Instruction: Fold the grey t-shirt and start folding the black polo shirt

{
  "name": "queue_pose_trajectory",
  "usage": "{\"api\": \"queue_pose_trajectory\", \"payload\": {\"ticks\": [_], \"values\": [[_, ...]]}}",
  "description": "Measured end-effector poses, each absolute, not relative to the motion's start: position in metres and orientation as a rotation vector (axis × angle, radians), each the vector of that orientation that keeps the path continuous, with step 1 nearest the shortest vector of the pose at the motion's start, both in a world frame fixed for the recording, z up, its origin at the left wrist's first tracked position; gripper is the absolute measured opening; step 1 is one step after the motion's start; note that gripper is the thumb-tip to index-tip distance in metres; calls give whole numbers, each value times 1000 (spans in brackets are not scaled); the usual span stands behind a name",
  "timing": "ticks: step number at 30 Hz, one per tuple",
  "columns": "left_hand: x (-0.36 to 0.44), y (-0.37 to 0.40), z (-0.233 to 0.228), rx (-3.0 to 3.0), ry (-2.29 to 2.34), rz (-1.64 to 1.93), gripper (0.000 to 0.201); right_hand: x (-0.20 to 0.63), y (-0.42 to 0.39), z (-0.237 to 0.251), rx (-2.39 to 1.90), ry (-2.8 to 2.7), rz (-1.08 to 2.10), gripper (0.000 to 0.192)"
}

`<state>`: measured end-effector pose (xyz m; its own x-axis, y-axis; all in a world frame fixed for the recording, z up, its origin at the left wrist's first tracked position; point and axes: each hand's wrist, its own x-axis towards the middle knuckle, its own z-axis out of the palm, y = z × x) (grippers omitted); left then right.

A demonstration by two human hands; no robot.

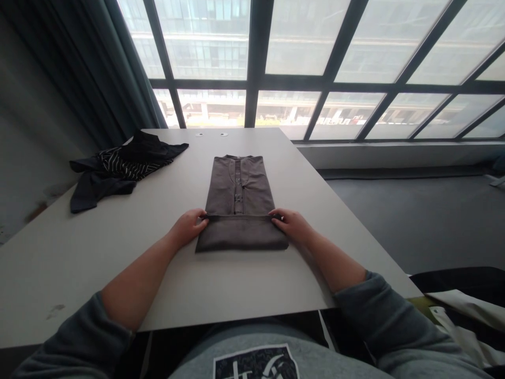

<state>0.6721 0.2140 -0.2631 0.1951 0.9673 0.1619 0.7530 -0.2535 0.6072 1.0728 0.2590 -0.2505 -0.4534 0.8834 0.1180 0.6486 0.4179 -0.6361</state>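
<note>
A grey-brown buttoned shirt point(239, 184) lies folded into a narrow strip on the white table point(118, 252), collar end pointing to the window. Its near end is turned up over itself in a band. My left hand point(187, 227) pinches the left corner of that folded band. My right hand point(291, 225) pinches the right corner. Both hands rest low on the tabletop at the shirt's sides.
A heap of dark clothes point(118, 168), one piece striped, lies at the table's far left. Two small round caps point(223, 134) sit near the far edge. A dark curtain point(98, 68) hangs at left; large windows fill the back. Grey floor lies to the right.
</note>
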Motion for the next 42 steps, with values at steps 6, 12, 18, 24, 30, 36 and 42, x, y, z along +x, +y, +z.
{"api": "queue_pose_trajectory", "payload": {"ticks": [6,12,18,24,30,36,42], "values": [[669,217,-279,2140,1601,692,13,1075,265,-271,-1206,-2274,602,20],[669,217,-282,2126,1692,709,12,1072,266,-274,-1248,-2227,592,18],[669,217,-284,2059,1779,697,13,1068,266,-273,-1249,-2171,537,14],[671,218,-285,2072,1858,689,12,1063,268,-277,-1295,-2184,468,10],[670,220,-290,2032,1937,679,15,1066,273,-281,-1323,-2090,481,8],[665,222,-295,2102,1917,669,20,1066,273,-284,-1313,-2146,490,20],[664,220,-292,2125,1831,753,21,1069,272,-285,-1335,-2102,553,29]]}}
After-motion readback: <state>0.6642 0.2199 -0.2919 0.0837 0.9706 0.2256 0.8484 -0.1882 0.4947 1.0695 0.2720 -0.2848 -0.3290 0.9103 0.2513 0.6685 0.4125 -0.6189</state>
